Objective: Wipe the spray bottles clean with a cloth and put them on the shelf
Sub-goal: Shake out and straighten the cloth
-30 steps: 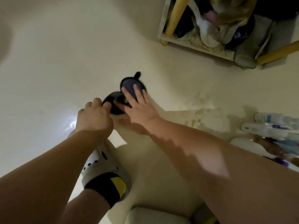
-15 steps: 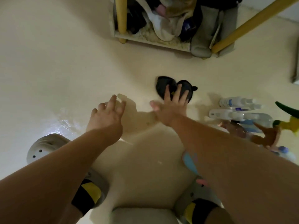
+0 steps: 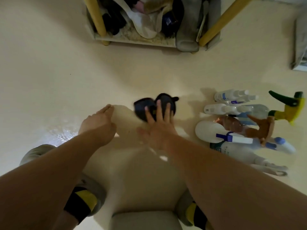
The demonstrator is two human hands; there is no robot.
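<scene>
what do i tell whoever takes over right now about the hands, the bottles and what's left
Left hand: open, fingers straight, above the floor, holding nothing.
Right hand: fingers flat, pressing on the dark cloth, which lies on the floor.
Spray bottles: all lying in a cluster on the floor, right of the cloth.
Shelf: holds fabric items; no bottle visible on it.
Done: nothing shelved.
Left: pick up the cloth, wipe each bottle, shelve it.

Bare arms in view, left forearm (image 3: 66, 163) and right forearm (image 3: 216, 171). Down below, pale grey clogs: left clog (image 3: 34, 152), right clog (image 3: 181, 207). Black socks with bright yellow patches, left sock (image 3: 79, 203), right sock (image 3: 198, 214).
</scene>
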